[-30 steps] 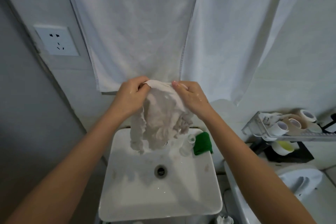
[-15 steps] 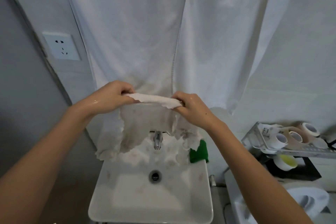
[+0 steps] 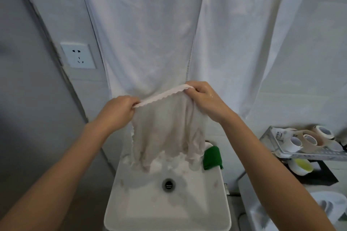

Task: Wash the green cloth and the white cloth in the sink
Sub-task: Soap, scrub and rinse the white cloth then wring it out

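The wet white cloth (image 3: pixel 165 133) hangs spread out above the back of the white sink (image 3: pixel 142 215). My left hand (image 3: pixel 118 110) pinches its top edge at the left corner, and my right hand (image 3: pixel 204 97) pinches the same edge higher up at the right. The cloth's lower end drapes down to the sink's back rim and hides the tap. The green cloth (image 3: pixel 212 157) lies bunched on the sink's back right corner, just right of the white cloth. The drain (image 3: pixel 168 184) shows in the basin.
A large white towel (image 3: pixel 150 33) hangs on the wall behind the sink. A wall socket (image 3: pixel 78 56) is at the left. At the right, a wire rack (image 3: pixel 304 144) holds several tape rolls above a small bowl (image 3: pixel 301 166).
The bunched white cloth has been spread out by its top edge between both hands. My right hand has risen above my left, so the edge now slants up to the right.
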